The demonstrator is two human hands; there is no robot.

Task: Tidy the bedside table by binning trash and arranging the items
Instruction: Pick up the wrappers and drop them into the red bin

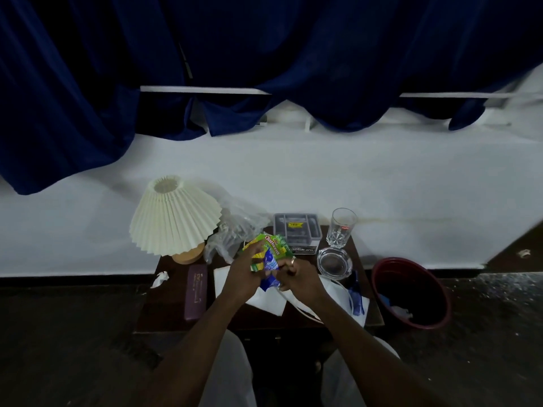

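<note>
Both hands meet above the middle of the dark wooden bedside table (164,312). My left hand (245,273) grips a green and yellow snack wrapper (274,245). My right hand (296,274) pinches a blue wrapper (269,264) that sits against the green one. A red bin (411,292) stands on the floor right of the table, with some trash inside. White papers (264,298) and a white cable lie on the table under my hands.
A pleated cream lamp (174,220) stands at the back left beside a crumpled clear plastic bag (235,230). At the back right are a grey box (296,229), a drinking glass (342,227) and a glass ashtray (335,262). A maroon case (195,292) lies left; a blue pen (357,295) right; a tissue (160,279) on the floor.
</note>
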